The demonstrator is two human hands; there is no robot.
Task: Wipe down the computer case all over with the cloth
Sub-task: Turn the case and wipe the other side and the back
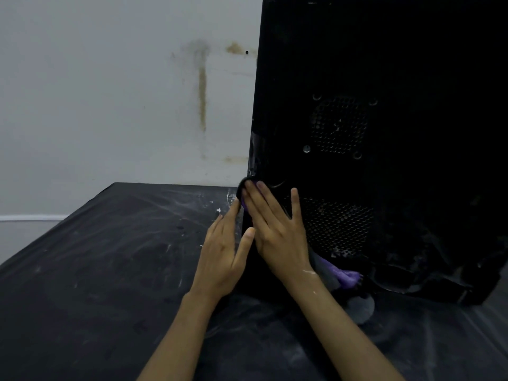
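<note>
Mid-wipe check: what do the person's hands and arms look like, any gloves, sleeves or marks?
The left hand and right hand are bare: no gloves, rings or watch, and no sleeves in view on either forearm. Some white flecks mark the right wrist and forearm.

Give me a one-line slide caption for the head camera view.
Right hand presses a purple cloth flat on the black computer case; left hand rests against its corner edge.

Left hand (222,254) and right hand (277,235) bare; left forearm (176,334) and right forearm (346,328) bare to frame edge. White smear (309,271) across right wrist (301,276); small white fleck (315,292) just below. Fingernails short.
</note>
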